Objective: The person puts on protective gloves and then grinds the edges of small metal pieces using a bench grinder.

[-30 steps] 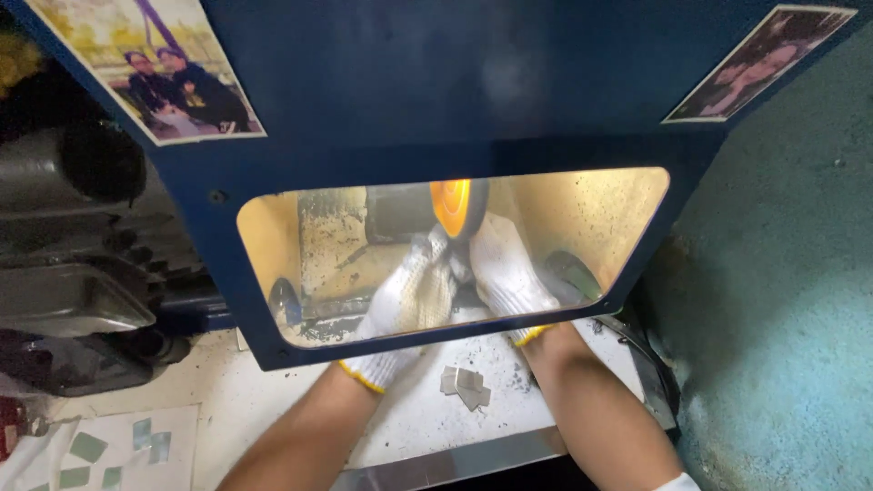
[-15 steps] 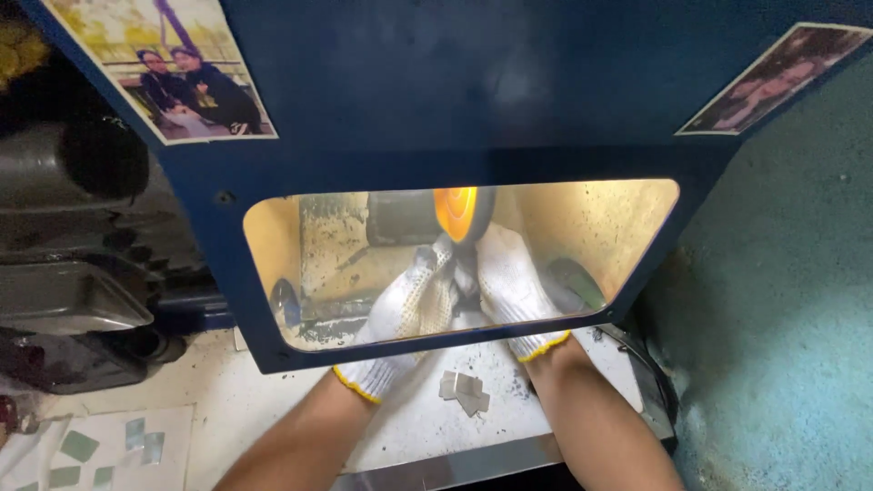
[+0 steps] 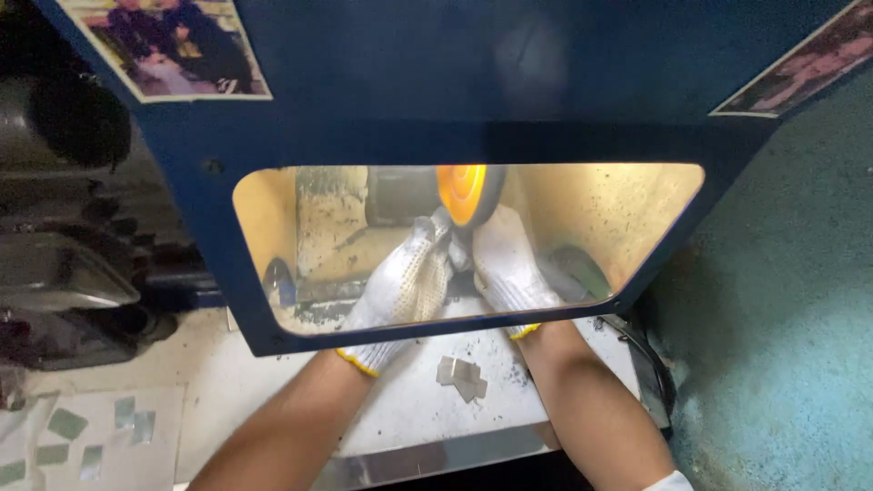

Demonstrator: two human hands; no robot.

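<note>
Both hands reach through the wide window cut in a dark blue metal guard panel and meet just under a spinning orange-glowing grinding wheel. The left hand, in a white dotted knit glove with a yellow cuff, and the right hand, gloved the same way, are pressed together with fingers closed at the wheel's lower edge. They seem to pinch a small workpiece there, but it is hidden between the gloves, so I cannot tell what it is.

Below the wrists, a few small flat grey metal squares lie loose on the pale dusty work table. More greenish squares sit at the left on a light sheet.

Two rectangular colour photographs are stuck to the panel, one at its upper left corner, one at its upper right.
</note>
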